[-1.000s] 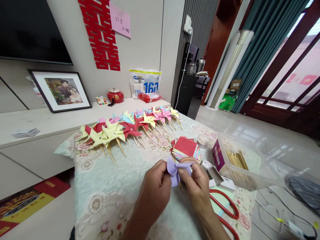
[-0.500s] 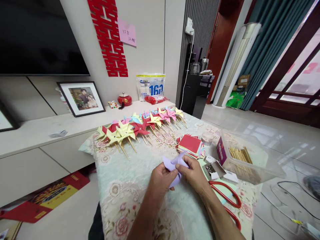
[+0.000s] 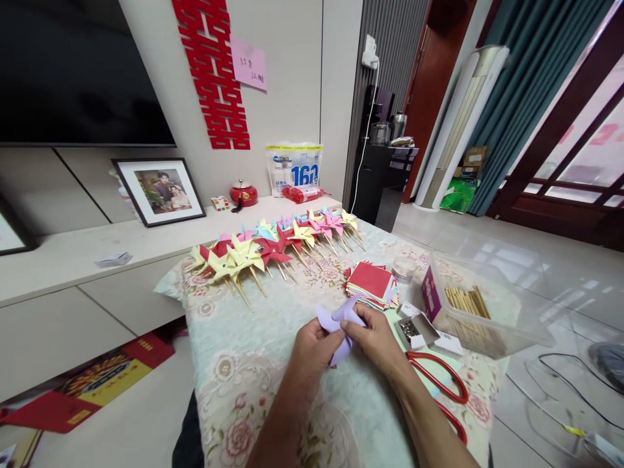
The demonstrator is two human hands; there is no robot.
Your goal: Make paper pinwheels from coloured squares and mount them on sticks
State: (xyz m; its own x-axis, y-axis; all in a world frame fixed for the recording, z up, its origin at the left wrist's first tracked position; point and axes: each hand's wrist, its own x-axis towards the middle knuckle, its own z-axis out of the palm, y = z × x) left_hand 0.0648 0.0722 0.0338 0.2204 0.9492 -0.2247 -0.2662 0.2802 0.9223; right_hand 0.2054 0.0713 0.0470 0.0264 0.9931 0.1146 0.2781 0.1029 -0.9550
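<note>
Both my hands hold a lilac paper pinwheel (image 3: 336, 323) just above the flowered tablecloth (image 3: 234, 370). My left hand (image 3: 312, 354) grips its lower left side with fingers closed. My right hand (image 3: 373, 341) pinches its folded flaps at the middle from the right. Beyond my hands lies a stack of coloured paper squares (image 3: 371, 284) with a red one on top. A long row of finished pinwheels on wooden sticks (image 3: 273, 247) runs across the far part of the table.
Red-handled scissors (image 3: 439, 390) lie right of my right arm. A small open box of pins (image 3: 414, 330), a clear round jar (image 3: 404, 268) and a clear plastic tub of wooden sticks (image 3: 480, 312) stand to the right. A low cabinet (image 3: 73, 260) runs along the wall.
The camera pulled back and panned left over the last second. My hands stayed together on the lilac pinwheel, turning its flaps slightly; nothing was picked up or let go.
</note>
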